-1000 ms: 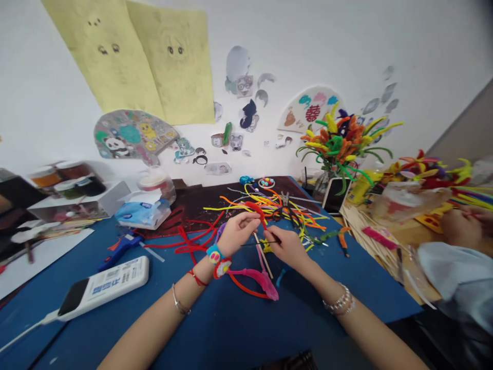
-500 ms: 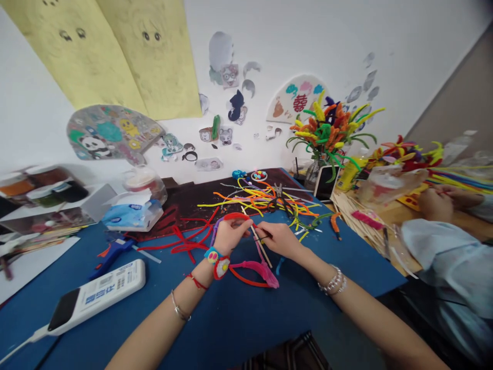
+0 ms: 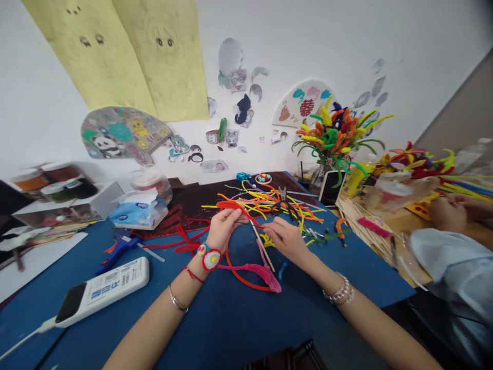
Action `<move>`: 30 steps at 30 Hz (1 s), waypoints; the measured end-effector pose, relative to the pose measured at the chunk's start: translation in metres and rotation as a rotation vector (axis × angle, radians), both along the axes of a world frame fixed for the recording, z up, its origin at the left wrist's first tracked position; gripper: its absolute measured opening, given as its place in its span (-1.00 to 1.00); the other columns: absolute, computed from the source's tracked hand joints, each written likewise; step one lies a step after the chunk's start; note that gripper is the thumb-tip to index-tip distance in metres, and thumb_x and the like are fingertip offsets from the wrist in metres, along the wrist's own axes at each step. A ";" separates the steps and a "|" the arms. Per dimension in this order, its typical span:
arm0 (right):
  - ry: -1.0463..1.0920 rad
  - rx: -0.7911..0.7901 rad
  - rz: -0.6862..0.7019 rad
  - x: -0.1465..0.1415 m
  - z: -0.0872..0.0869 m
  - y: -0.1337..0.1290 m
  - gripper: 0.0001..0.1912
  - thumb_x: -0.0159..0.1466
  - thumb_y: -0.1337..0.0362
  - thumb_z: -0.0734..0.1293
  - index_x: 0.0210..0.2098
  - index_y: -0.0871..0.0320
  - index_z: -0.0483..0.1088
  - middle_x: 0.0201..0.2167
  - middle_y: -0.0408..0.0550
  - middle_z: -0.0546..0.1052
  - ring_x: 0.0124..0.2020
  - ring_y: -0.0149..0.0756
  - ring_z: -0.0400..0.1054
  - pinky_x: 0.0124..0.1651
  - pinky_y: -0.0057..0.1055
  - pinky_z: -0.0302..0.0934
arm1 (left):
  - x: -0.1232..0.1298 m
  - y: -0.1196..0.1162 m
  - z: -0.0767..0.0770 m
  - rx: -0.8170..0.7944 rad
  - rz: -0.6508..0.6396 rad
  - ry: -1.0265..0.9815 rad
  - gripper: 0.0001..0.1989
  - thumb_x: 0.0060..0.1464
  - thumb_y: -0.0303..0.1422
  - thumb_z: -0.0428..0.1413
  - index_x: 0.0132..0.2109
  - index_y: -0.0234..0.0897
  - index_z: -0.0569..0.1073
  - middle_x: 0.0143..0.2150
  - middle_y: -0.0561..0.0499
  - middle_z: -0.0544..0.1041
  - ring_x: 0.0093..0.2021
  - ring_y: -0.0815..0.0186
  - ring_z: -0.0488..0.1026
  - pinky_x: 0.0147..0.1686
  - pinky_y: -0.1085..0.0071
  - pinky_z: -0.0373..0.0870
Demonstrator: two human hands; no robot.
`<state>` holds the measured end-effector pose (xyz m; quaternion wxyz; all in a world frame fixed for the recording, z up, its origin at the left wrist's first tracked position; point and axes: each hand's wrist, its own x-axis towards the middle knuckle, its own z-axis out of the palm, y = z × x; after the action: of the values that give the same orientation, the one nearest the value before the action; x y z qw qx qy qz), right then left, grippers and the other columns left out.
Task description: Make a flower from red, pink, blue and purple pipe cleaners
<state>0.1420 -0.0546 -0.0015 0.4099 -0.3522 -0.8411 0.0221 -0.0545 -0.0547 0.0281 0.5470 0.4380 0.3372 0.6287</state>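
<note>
My left hand [image 3: 224, 230] is closed, pinching a red pipe cleaner piece [image 3: 230, 204] that sticks out above the fingers. My right hand [image 3: 285, 239] is closed at the other end of the red piece, its fingertips pressed together a short way to the right. A thin wooden stick [image 3: 268, 256] slants down between the hands; whether a hand grips it I cannot tell. Below them lies a pink pipe cleaner shape [image 3: 269, 277] with a long stem, beside a curved orange-red pipe cleaner [image 3: 235, 274]. Loose red pipe cleaners [image 3: 188, 241] lie left of my left hand.
Behind the hands are yellow and orange pipe cleaners [image 3: 265, 198] and black-handled pliers [image 3: 284, 198]. A blue glue gun [image 3: 117, 252], a white power bank [image 3: 103, 293] and a tissue pack [image 3: 138, 210] stand left. At right are a phone [image 3: 330, 188], a flower vase [image 3: 318, 177] and another person's hands [image 3: 449, 213].
The view has shifted slightly left. My hands have drawn a little apart, and the red piece now points out above my left hand. More of the pink stem shows.
</note>
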 end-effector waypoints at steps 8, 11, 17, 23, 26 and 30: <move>0.077 0.053 0.028 0.002 -0.004 0.003 -0.59 0.37 0.37 0.07 0.16 0.07 0.24 -0.31 -0.06 0.50 -0.31 -0.35 0.39 -0.21 -0.42 0.28 | -0.003 -0.008 0.009 0.102 -0.033 -0.006 -0.74 -0.11 -0.24 0.29 -0.34 -0.38 0.54 -0.32 -0.10 0.60 -0.25 0.19 0.58 -0.19 0.33 0.51; 0.053 0.069 0.033 0.003 -0.005 0.003 -0.56 0.35 0.41 0.06 0.19 0.08 0.22 -0.36 -0.06 0.46 -0.32 -0.35 0.36 -0.25 -0.45 0.26 | -0.004 -0.007 0.011 0.131 0.004 -0.018 -0.75 -0.08 -0.25 0.27 -0.30 -0.36 0.54 -0.35 -0.08 0.60 -0.27 0.21 0.58 -0.22 0.36 0.52; 0.012 0.087 0.021 0.004 -0.005 0.001 -0.54 0.34 0.43 0.07 0.20 0.09 0.21 -0.45 -0.11 0.36 -0.42 -0.38 0.29 -0.35 -0.47 0.18 | -0.009 -0.005 0.014 0.184 0.098 -0.033 -0.77 -0.09 -0.27 0.29 -0.29 -0.32 0.56 -0.29 -0.04 0.61 -0.33 0.32 0.57 -0.27 0.42 0.54; 0.003 0.090 0.023 0.004 -0.006 0.002 -0.53 0.34 0.43 0.06 0.21 0.08 0.19 -0.40 -0.09 0.39 -0.40 -0.39 0.29 -0.33 -0.48 0.19 | -0.007 -0.004 0.011 0.212 0.122 0.029 -0.78 -0.10 -0.27 0.29 -0.30 -0.32 0.56 -0.27 -0.05 0.62 -0.33 0.31 0.57 -0.27 0.42 0.53; -0.002 0.082 0.015 0.004 -0.005 0.001 -0.53 0.34 0.42 0.06 0.21 0.07 0.19 -0.42 -0.10 0.38 -0.40 -0.39 0.29 -0.33 -0.48 0.20 | -0.008 -0.004 0.009 0.222 0.138 0.066 -0.79 -0.09 -0.27 0.28 -0.32 -0.33 0.56 -0.32 -0.03 0.62 -0.34 0.30 0.57 -0.28 0.42 0.52; 0.002 0.072 0.008 0.004 -0.004 0.000 -0.55 0.34 0.42 0.08 0.19 0.08 0.23 -0.47 -0.12 0.35 -0.44 -0.39 0.26 -0.38 -0.48 0.17 | -0.008 -0.005 0.010 0.237 0.140 0.117 -0.79 -0.08 -0.27 0.27 -0.32 -0.34 0.55 -0.40 -0.03 0.61 -0.36 0.28 0.57 -0.27 0.41 0.51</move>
<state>0.1456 -0.0542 -0.0059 0.4233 -0.3337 -0.8423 -0.0062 -0.0622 -0.0593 0.0381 0.4257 0.5109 0.3217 0.6740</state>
